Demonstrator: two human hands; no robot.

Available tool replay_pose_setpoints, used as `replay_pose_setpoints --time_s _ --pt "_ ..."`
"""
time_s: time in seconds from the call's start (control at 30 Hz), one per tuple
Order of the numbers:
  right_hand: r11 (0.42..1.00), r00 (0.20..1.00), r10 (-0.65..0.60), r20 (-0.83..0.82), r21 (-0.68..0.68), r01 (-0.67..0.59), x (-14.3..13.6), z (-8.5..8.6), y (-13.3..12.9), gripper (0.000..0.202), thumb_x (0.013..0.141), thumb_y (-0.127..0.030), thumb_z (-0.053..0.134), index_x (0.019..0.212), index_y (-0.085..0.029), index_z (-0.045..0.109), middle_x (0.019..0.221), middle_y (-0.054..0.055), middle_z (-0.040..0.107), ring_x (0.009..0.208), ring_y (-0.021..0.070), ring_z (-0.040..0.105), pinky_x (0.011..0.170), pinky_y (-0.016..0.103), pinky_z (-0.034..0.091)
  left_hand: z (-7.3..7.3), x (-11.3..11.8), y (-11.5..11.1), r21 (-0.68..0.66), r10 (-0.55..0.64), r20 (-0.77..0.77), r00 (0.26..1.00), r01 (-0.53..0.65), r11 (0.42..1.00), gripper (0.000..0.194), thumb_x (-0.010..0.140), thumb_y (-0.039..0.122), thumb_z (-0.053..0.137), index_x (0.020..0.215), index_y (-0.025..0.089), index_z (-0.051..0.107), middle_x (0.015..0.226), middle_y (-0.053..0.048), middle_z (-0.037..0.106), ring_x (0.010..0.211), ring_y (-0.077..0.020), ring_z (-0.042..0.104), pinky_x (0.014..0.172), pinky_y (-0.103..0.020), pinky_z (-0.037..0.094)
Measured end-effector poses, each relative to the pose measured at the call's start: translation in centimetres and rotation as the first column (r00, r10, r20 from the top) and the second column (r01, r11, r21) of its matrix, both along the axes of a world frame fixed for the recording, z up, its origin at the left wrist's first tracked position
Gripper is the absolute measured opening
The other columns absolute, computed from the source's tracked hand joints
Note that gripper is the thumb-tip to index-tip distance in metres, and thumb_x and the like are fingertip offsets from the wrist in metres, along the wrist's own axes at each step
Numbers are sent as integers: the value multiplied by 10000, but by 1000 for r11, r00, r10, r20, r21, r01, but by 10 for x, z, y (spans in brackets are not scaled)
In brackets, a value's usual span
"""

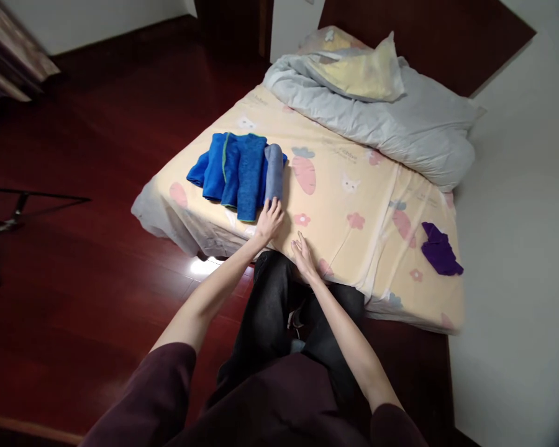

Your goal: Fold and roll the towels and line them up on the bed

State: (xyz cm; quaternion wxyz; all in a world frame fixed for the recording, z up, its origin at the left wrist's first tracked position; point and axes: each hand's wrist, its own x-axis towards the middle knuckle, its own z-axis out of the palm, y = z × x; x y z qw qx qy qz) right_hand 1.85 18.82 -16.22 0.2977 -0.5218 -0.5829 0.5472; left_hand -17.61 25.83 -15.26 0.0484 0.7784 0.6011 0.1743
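Blue folded cloths [250, 177], several, side by side on patterned sheet [328, 192], L of your hands. Grey roll [274, 169], 1 pc., against cloths' R side. Your L hand [270, 218]: fingers slightly spread, tips at roll's nr. end; can't tell if gripping or just touching. Your R hand [303, 254]: nr. bed edge, index out, fingers loosely apart. Purple cloth [440, 249], 1 pc., far R, well apart.

Single head-worn view, looking forward, steeply down (bed [328, 198] near, centre-right).
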Motion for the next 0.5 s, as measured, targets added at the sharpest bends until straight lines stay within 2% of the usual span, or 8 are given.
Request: replay_pose_setpoints --time_s 0.1,0.17,0.27,0.37,0.5 --pt "993 993 -116 -32 -27 115 42 -3 -21 969 863 -797 616 1653 -300 359 1697 108 383 1532 323 437 1266 520 357 12 -8 -5 -26 75 -53 996 -76 997 387 985 183 519 1307 4 637 1565 -314 457 1555 -448 294 1267 -703 108" --pt "982 982 -186 -27 -21 186 79 -6 -31 981 842 -790 642 1629 -253 409 1676 150 406 1503 336 476 1247 512 388 19 -13 -8 -56 108 -58 992 -111 992 376 997 188 531 1305 -12 612 1540 -310 472 1519 -446 327 1240 -722 125" --pt "946 946 -325 9 -7 326 147 -8 -42 954 814 -767 681 1574 -226 481 1659 176 425 1448 339 534 1220 518 420 22 -15 -10 -49 65 -42 997 -67 997 385 1013 205 539 1296 -53 577 1514 -302 481 1497 -427 327 1229 -714 142" --pt "865 862 -502 61 24 502 220 -6 -49 877 806 -714 700 1507 -211 539 1619 182 479 1400 322 573 1206 514 432 16 -10 -6 39 11 -5 1000 -10 999 375 966 253 628 1257 15 624 1530 -264 491 1534 -452 267 1250 -712 88" --pt "718 708 -696 121 129 684 313 -2 -48 722 840 -593 685 1427 -183 592 1531 189 565 1348 297 602 1187 484 450 11 4 5 140 -144 47 988 137 981 392 969 290 531 1268 62 643 1629 -228 415 1598 -410 192 1291 -677 63"
